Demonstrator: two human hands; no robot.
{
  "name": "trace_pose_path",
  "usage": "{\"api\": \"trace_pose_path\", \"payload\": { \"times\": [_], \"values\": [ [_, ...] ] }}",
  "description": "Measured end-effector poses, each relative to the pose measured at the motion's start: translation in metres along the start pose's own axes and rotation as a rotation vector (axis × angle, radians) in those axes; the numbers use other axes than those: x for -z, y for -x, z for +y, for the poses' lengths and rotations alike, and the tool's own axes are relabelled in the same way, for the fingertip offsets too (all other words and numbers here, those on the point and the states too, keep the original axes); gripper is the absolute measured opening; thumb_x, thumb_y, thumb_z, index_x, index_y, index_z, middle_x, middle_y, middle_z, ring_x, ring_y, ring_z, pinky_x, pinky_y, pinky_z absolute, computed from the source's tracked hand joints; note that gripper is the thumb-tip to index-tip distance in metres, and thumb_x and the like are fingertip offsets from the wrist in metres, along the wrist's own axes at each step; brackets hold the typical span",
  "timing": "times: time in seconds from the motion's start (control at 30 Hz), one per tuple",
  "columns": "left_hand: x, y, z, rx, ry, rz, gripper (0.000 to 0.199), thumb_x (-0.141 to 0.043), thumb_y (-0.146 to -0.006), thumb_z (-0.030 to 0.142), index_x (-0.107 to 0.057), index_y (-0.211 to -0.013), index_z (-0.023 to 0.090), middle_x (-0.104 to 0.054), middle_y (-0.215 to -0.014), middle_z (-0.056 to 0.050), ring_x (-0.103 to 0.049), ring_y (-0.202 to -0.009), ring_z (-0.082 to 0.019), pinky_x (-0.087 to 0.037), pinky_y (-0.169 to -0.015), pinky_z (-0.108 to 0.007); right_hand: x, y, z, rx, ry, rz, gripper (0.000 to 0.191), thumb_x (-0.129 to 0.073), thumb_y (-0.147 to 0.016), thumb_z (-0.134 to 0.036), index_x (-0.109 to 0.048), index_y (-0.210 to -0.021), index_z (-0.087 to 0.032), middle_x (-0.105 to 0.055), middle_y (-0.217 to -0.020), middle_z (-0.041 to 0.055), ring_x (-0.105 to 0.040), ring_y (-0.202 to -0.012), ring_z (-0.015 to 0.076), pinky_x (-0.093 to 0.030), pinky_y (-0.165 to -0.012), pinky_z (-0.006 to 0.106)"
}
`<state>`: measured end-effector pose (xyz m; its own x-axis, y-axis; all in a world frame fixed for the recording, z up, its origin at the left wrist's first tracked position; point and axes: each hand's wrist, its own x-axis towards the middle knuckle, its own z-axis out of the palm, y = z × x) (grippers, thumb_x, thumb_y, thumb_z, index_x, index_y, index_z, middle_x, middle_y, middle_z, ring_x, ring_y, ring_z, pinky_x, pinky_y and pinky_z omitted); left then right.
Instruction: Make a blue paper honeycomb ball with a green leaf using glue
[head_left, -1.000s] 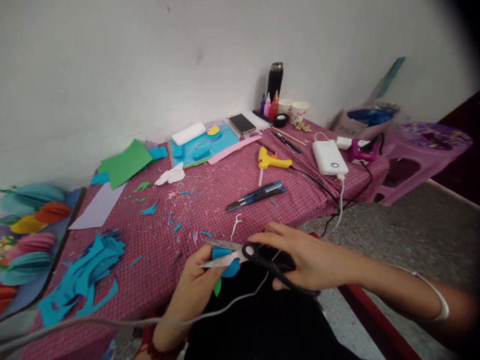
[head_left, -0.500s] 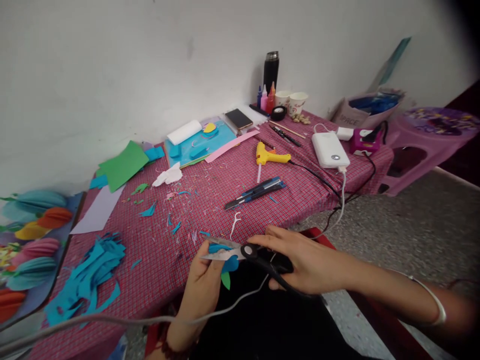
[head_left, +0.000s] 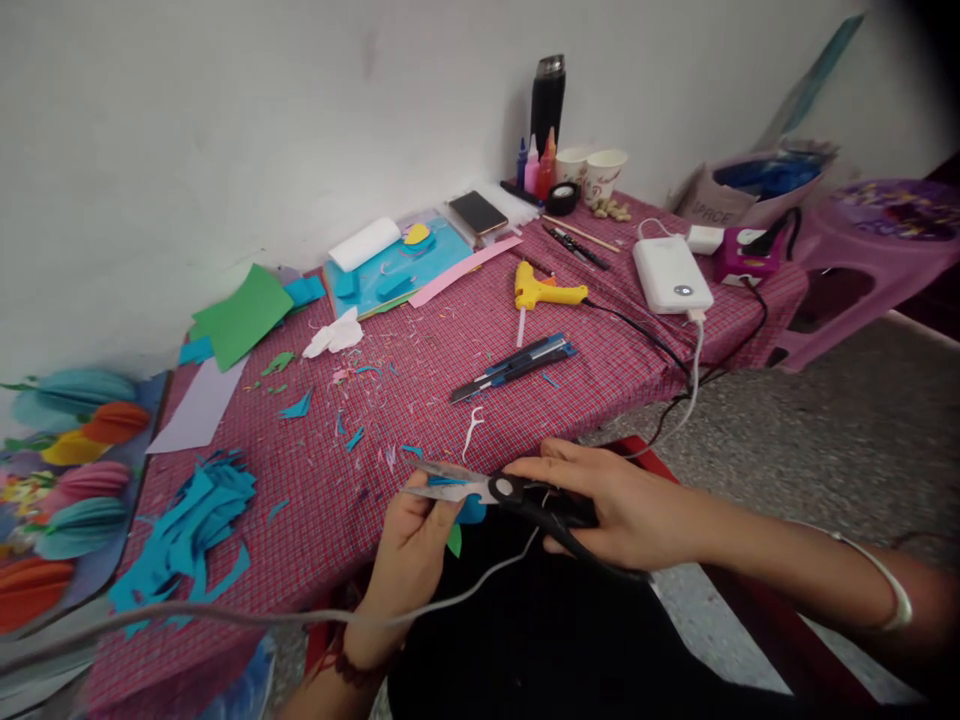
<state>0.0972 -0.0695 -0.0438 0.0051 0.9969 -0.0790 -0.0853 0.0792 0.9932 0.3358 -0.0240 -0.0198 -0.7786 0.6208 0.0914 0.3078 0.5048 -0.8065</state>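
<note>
My right hand [head_left: 607,505] grips the black handles of a pair of scissors [head_left: 504,489], whose blades point left and stand slightly apart. Between and below the blades is a blue paper piece [head_left: 471,509] with a green leaf shape [head_left: 454,541] hanging from it. My left hand [head_left: 415,545] pinches that blue piece close to the blade tips; the fingers hide part of it. Both hands are over my lap at the table's front edge. A white dental floss pick [head_left: 471,434] lies on the cloth just beyond the blades.
On the checked tablecloth [head_left: 420,370] lie blue paper strips [head_left: 187,530], a utility knife [head_left: 514,368], a yellow glue gun [head_left: 551,291], a white power bank [head_left: 673,275] and green paper [head_left: 241,315]. A white cable [head_left: 480,590] crosses before my hands. Paper shapes [head_left: 82,480] sit at left.
The view has shifted a little, so the table sits higher in the picture. The scissor blades have come closer together around the blue paper piece. Both hands keep their holds.
</note>
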Motion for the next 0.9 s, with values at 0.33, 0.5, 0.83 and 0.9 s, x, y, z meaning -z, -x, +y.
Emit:
{"api": "trace_pose_path", "payload": {
  "times": [0.33,0.5,0.83,0.9],
  "values": [
    [0.008,-0.002,-0.008,0.018,-0.006,0.016,0.016,-0.072,-0.08,0.031,-0.075,-0.087,0.017,-0.074,-0.076,-0.005,-0.067,-0.071,-0.017,-0.055,-0.067,-0.027,0.003,0.003,-0.005,-0.083,0.107,0.01,0.062,-0.067,-0.082,-0.028,-0.045,-0.14,-0.027,-0.058,-0.111,0.0086,-0.06,-0.097,0.0216,-0.05,-0.083,0.034],
    [0.002,0.001,-0.012,-0.008,-0.089,0.054,0.016,-0.074,-0.078,0.032,-0.076,-0.084,0.017,-0.071,-0.067,-0.004,-0.063,-0.063,-0.016,-0.054,-0.064,-0.027,0.003,0.003,-0.009,-0.108,0.122,-0.004,0.065,-0.07,-0.079,-0.03,-0.046,-0.139,-0.028,-0.057,-0.113,0.0091,-0.059,-0.099,0.0236,-0.05,-0.084,0.036],
    [-0.001,0.001,-0.008,0.013,0.002,-0.06,0.013,-0.07,-0.083,0.026,-0.076,-0.093,0.021,-0.076,-0.087,-0.005,-0.069,-0.079,-0.016,-0.055,-0.074,-0.026,0.002,0.009,-0.003,-0.057,0.094,-0.023,0.058,-0.064,-0.086,-0.031,-0.043,-0.14,-0.028,-0.055,-0.108,0.0067,-0.058,-0.095,0.0192,-0.048,-0.084,0.032],
    [0.001,-0.001,-0.004,-0.006,-0.065,-0.084,0.013,-0.069,-0.084,0.025,-0.076,-0.094,0.022,-0.076,-0.089,-0.005,-0.069,-0.08,-0.016,-0.055,-0.075,-0.026,0.006,0.008,-0.006,-0.084,0.114,-0.042,0.057,-0.064,-0.085,-0.03,-0.044,-0.139,-0.029,-0.054,-0.105,0.0056,-0.058,-0.091,0.0183,-0.048,-0.08,0.031]
  ]
}}
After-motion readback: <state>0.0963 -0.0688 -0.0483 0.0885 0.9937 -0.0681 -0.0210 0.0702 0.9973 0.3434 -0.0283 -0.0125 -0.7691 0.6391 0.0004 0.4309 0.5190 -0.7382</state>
